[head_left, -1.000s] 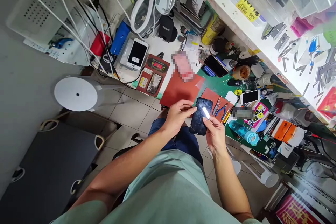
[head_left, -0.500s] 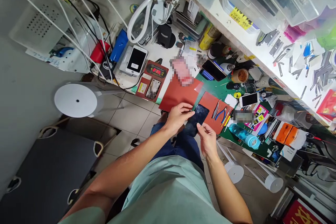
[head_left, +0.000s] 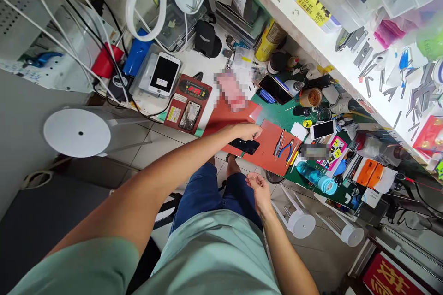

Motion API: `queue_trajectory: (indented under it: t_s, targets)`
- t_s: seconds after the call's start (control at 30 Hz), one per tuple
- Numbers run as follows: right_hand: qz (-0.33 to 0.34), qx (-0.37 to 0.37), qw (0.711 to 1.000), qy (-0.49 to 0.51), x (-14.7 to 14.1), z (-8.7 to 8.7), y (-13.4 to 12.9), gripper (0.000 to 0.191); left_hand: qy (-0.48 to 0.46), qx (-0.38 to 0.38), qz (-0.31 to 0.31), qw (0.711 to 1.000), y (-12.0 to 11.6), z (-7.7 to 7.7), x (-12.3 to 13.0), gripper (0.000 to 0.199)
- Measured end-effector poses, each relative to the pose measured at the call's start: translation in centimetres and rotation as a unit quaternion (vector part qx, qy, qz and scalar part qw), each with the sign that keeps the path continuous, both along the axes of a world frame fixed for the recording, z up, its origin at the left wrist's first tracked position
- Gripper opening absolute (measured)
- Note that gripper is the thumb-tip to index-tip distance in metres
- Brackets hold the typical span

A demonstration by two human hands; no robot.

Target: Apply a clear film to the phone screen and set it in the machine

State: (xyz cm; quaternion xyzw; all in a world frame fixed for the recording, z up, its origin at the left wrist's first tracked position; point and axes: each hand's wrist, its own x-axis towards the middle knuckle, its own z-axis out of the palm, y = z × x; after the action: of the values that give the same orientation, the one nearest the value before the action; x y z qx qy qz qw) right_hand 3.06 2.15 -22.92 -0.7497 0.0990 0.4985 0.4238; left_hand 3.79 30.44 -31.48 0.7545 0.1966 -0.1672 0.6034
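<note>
Red mat (head_left: 268, 147) under it, our black phone (head_left: 248, 146) lies near the counter's (head_left: 207, 65) edge; our curled left hand (head_left: 252, 131) could bump it off. We can't tell if that or our right hand (head_left: 258, 186) pinches anything.

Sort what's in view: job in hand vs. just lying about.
Likely the job:
black phone, by the left hand
red mat under it
blue-handled pliers on that mat, probably

Seemingly just lying about:
blue bottle
white phone with a label
yellow can
round white stool
</note>
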Motion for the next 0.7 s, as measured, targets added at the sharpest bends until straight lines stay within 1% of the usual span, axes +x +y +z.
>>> queue_trajectory:
  t_s: [0.1, 0.2, 0.27, 0.33, 0.37, 0.4, 0.47, 0.53, 0.6, 0.7]
  targets:
    - [0.007, -0.005, 1.000, -0.015, 0.3, -0.1, -0.2, 0.051, -0.003, 0.006, 0.015, 1.000, -0.8, -0.6, 0.2, 0.028]
    - [0.018, -0.002, 0.999, -0.041, 1.1, 0.0, 0.0, 0.053, -0.015, 0.025, 0.049, 0.998, -1.7, -0.6, -0.2, 0.022]
    - [0.034, 0.007, 0.997, -0.068, 2.5, -0.1, 0.6, 0.054, -0.030, 0.045, 0.064, 0.996, -2.3, -0.4, -0.5, 0.016]
    - [0.057, 0.017, 0.992, -0.110, 4.9, -0.4, 1.8, 0.054, -0.050, 0.068, 0.069, 0.994, -2.9, -0.1, -0.7, 0.009]
    - [0.072, 0.021, 0.988, -0.137, 6.4, -0.7, 2.7, 0.054, -0.060, 0.080, 0.071, 0.992, -3.1, 0.1, -0.8, 0.005]
    - [0.090, 0.023, 0.982, -0.167, 8.1, -1.1, 3.7, 0.054, -0.071, 0.092, 0.073, 0.991, -3.3, 0.2, -0.8, 0.007]
    - [0.136, 0.023, 0.964, -0.229, 11.5, -2.0, 6.3, 0.053, -0.090, 0.114, 0.079, 0.986, -3.8, 0.6, -0.9, 0.016]
    - [0.192, 0.017, 0.939, -0.283, 14.6, -3.1, 9.3, 0.050, -0.105, 0.133, 0.086, 0.982, -4.2, 1.1, -1.2, 0.023]
    - [0.247, 0.011, 0.914, -0.320, 16.8, -4.3, 12.1, 0.052, -0.113, 0.145, 0.094, 0.978, -4.7, 1.8, -1.9, 0.027]
    - [0.307, 0.000, 0.886, -0.348, 18.5, -5.9, 15.4, 0.059, -0.112, 0.147, 0.112, 0.976, -6.0, 3.1, -4.3, 0.033]
